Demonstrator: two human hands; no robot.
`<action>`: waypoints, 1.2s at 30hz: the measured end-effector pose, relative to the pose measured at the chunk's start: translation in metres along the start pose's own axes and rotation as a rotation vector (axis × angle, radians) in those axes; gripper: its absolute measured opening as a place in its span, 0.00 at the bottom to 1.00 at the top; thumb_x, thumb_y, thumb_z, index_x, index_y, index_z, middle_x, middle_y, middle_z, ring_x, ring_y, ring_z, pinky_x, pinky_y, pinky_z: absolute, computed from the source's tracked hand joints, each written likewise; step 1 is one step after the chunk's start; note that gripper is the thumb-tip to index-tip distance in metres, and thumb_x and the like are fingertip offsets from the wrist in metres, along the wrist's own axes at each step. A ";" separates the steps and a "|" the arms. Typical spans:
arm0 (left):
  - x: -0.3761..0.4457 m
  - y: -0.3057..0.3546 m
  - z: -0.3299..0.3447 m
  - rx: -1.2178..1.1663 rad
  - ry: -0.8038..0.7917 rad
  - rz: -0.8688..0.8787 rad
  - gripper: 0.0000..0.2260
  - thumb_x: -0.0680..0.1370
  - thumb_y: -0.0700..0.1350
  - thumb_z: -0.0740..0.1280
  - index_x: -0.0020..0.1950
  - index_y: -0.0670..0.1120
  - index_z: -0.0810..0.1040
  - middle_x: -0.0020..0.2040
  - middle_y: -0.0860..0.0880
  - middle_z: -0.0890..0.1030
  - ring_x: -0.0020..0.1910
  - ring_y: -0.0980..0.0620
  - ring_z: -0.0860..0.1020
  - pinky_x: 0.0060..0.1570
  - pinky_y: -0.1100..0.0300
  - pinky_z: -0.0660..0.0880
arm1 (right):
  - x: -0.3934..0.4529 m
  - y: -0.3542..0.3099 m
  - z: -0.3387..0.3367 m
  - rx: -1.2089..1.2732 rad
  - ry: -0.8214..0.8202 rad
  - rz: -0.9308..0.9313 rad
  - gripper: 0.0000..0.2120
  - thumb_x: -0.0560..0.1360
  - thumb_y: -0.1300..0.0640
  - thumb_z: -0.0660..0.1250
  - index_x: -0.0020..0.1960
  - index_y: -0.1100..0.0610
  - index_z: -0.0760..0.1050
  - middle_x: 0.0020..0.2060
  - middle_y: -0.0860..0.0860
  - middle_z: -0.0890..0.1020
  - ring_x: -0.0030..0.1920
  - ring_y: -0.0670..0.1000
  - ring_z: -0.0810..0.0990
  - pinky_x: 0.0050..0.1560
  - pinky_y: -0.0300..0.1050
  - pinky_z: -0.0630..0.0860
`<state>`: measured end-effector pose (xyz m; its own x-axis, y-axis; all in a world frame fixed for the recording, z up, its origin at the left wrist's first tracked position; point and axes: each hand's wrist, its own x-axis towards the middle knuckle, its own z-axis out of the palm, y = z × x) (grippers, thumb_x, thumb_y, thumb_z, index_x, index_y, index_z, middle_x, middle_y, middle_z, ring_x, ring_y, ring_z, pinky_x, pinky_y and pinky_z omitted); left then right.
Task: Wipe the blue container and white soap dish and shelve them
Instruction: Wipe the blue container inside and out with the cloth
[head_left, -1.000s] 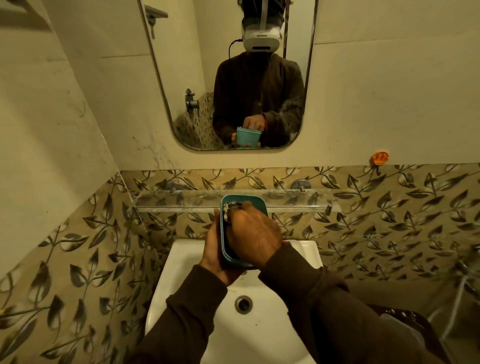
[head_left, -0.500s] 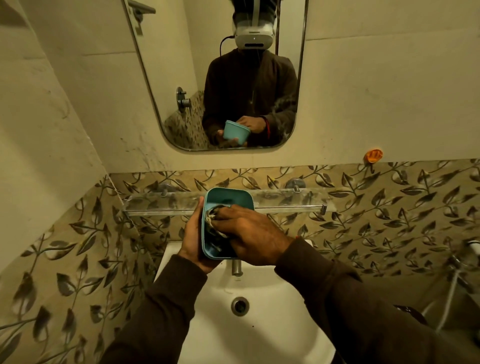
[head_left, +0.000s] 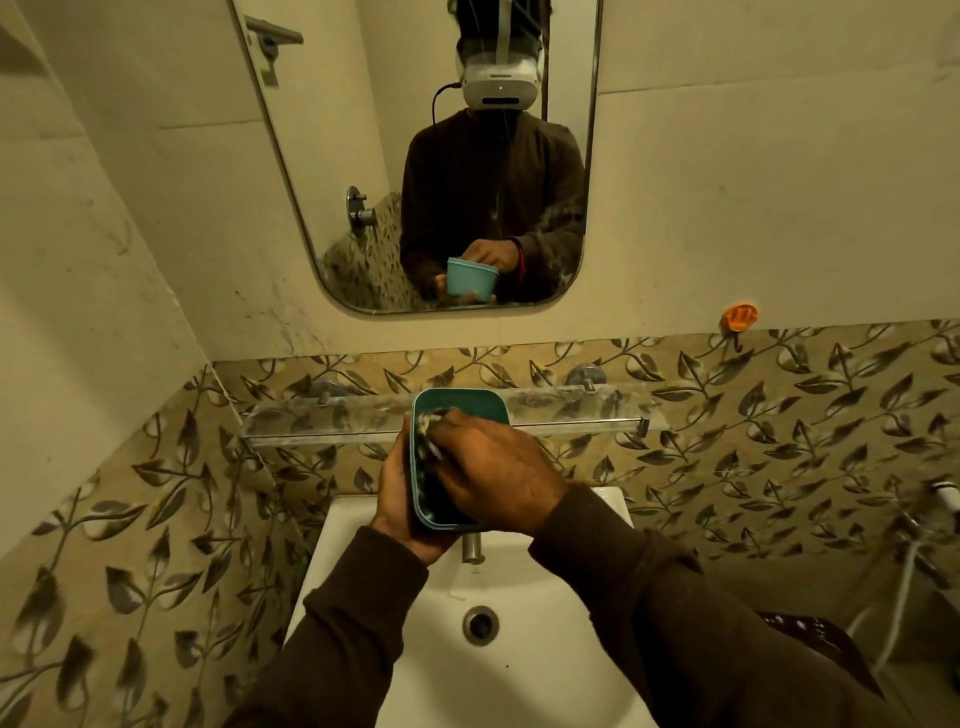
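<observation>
My left hand (head_left: 397, 499) grips the blue container (head_left: 462, 408) from its left side and underneath, holding it above the sink with its opening facing me. My right hand (head_left: 498, 478) reaches inside it, fingers closed on a crumpled light cloth (head_left: 428, 426) pressed against the inner left wall. The glass shelf (head_left: 571, 413) runs along the wall just behind the container. No white soap dish shows in this view.
A white sink (head_left: 519, 675) with a drain (head_left: 480, 625) and a metal tap (head_left: 472, 550) lies below my hands. A mirror (head_left: 363, 156) hangs above the shelf. An orange hook (head_left: 742, 318) sticks to the wall at right, and a hose (head_left: 906, 571) hangs at far right.
The view tilted slightly. The container stays in my left hand while my right hand shifts the cloth around inside it, now pushed toward the upper left inner wall.
</observation>
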<state>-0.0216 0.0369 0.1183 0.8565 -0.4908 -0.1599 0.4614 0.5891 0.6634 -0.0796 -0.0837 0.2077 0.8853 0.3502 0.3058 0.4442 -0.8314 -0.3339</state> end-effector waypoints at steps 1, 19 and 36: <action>-0.001 0.003 -0.002 0.066 -0.020 0.039 0.26 0.71 0.65 0.71 0.50 0.43 0.89 0.51 0.39 0.87 0.52 0.43 0.86 0.53 0.49 0.80 | -0.002 0.001 -0.003 0.008 -0.098 -0.065 0.13 0.78 0.54 0.64 0.62 0.54 0.74 0.59 0.52 0.79 0.57 0.53 0.77 0.56 0.52 0.77; -0.010 0.002 0.017 -0.054 0.009 -0.017 0.28 0.79 0.65 0.60 0.61 0.45 0.85 0.60 0.36 0.84 0.56 0.35 0.84 0.50 0.39 0.82 | 0.009 0.007 0.005 -0.210 0.004 -0.120 0.23 0.73 0.54 0.70 0.66 0.56 0.72 0.63 0.55 0.75 0.62 0.57 0.75 0.56 0.55 0.77; -0.007 0.009 0.019 -0.015 -0.003 -0.044 0.30 0.78 0.69 0.58 0.61 0.47 0.85 0.61 0.36 0.84 0.58 0.36 0.83 0.57 0.38 0.80 | 0.009 0.012 -0.009 -0.330 -0.045 -0.202 0.22 0.73 0.52 0.71 0.65 0.57 0.73 0.62 0.57 0.76 0.60 0.57 0.76 0.58 0.51 0.77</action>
<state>-0.0277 0.0334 0.1389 0.8343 -0.5187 -0.1867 0.5025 0.5763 0.6445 -0.0678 -0.0944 0.2141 0.7927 0.5336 0.2946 0.5488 -0.8352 0.0359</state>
